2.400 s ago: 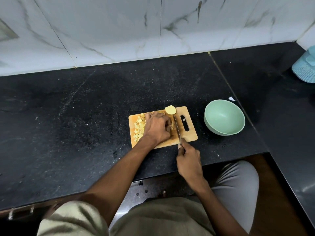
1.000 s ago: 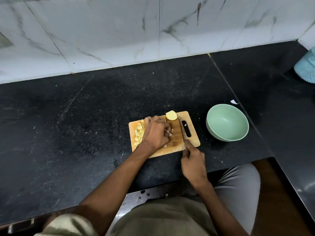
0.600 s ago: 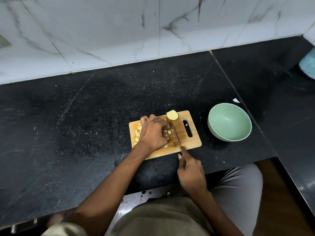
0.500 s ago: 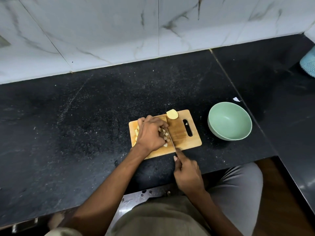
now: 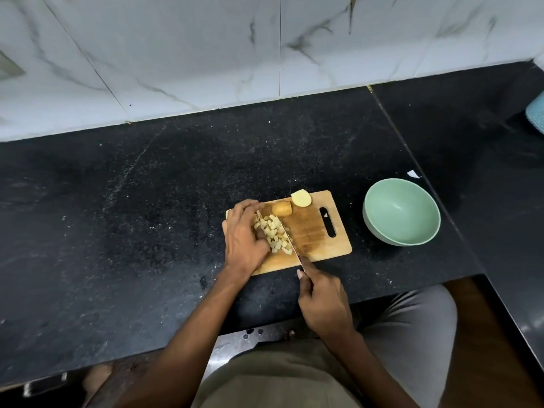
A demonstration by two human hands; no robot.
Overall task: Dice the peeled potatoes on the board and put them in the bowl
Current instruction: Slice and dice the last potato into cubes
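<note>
i see my left hand (image 5: 244, 240) cupped on the board (image 5: 312, 231), its fingers curled against the left side of the dice (image 5: 275, 234), hemming the pile in. my right hand (image 5: 322, 298) grips the knife (image 5: 290, 240) handle, forefinger laid along the spine, and the blade lies against the right side of the pile. the heap sits on the left half of the board. two uncut pieces (image 5: 282, 208) wait at the far edge, one just beside the pile, the paler one (image 5: 301, 198) at the rim. the bowl (image 5: 401, 212) stands on the bench (image 5: 147, 216) to the right, apart from the board, and looks bare inside.

i judge the dice light, firm and wet with starch, so they will cling to blade and skin and then scatter if pinched. better to scoop them between cupped palm and flat blade, or lift the board by its slot end and slide them off. the remaining pieces are rounded and likely to roll, so i would set each cut face down and hold it from above.
</note>
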